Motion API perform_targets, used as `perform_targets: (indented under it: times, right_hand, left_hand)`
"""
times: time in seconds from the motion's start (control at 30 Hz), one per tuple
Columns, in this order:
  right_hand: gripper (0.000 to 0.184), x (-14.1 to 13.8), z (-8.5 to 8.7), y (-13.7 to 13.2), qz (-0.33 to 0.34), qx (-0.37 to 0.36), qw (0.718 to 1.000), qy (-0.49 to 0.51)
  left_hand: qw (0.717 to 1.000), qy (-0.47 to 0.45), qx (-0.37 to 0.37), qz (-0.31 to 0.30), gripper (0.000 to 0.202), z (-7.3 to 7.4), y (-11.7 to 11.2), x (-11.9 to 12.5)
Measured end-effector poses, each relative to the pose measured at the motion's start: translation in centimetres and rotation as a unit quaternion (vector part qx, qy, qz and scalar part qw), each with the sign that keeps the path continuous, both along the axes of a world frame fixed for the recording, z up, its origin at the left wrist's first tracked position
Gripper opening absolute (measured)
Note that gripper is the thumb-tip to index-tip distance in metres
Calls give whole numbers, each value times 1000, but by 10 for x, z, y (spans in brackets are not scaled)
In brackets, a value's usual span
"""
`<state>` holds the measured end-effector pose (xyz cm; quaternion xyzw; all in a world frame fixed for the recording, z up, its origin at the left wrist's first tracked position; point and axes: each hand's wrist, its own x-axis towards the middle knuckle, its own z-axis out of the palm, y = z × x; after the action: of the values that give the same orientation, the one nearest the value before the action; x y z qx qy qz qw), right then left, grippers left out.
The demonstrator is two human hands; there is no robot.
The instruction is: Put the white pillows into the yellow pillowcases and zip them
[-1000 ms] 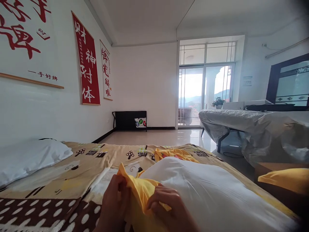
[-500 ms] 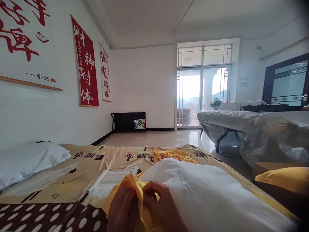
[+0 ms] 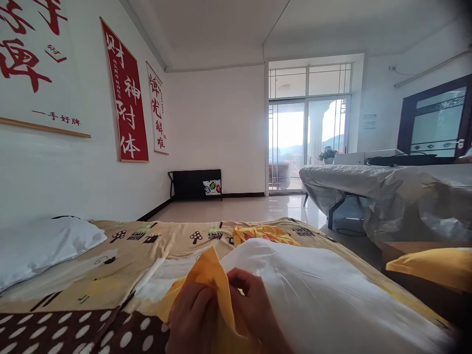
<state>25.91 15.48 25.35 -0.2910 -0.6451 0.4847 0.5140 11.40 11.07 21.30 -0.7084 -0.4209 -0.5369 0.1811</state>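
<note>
A yellow pillowcase [image 3: 208, 265] is bunched up between my hands at the bottom of the head view. My left hand [image 3: 191, 312] has its fingers curled around the cloth, which rises in a peak above it. Close by on the right, my right hand [image 3: 256, 307] pinches the fabric with bent fingers; its fingertips are partly hidden by the cloth. A plump white pillow [image 3: 317, 290] lies on the bed just right of my hands. Beyond it is a second, crumpled yellow cloth with a red print [image 3: 265, 234].
Another white pillow [image 3: 51, 248] rests at the bed's left side, on a patterned blanket [image 3: 143, 260]. At right, a yellow pillow [image 3: 435, 265] lies on a brown box [image 3: 394, 250]. A plastic-covered table [image 3: 342, 177] stands behind. A folded black frame [image 3: 188, 184] leans by the wall.
The pillowcase edge between my hands has been lifted into a taller peak. Both hands stay on the cloth and have shifted slightly to the right. The view has turned a little.
</note>
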Motion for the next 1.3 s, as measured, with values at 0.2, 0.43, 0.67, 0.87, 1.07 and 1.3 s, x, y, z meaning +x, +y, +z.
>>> perform_targets:
  times: [0.2,0.43,0.67,0.87,1.07,1.3]
  right_hand:
    - [21,2,-3,6,48,-8,998,42]
    - [27,6,-7,14,46,-59,991,111]
    - [39,11,-4,12,45,-48,992,107]
    - [35,5,-9,5,119,-26,991,53]
    - [25,-2,-7,-2,138,-14,990,6]
    - [28,9,-2,-17,85,117,987,-76]
  left_hand:
    - [985,-108,-134,-20,25,17,-17,10]
    - [987,48,-102,-114,10,29,-26,1]
    - [984,115,-128,-49,20,28,-20,-1]
    - [970,-168,-176,-9,36,23,-26,10]
    - [976,-164,-132,-54,28,17,-23,4]
    - [986,-155,-62,-17,22,33,-23,-22]
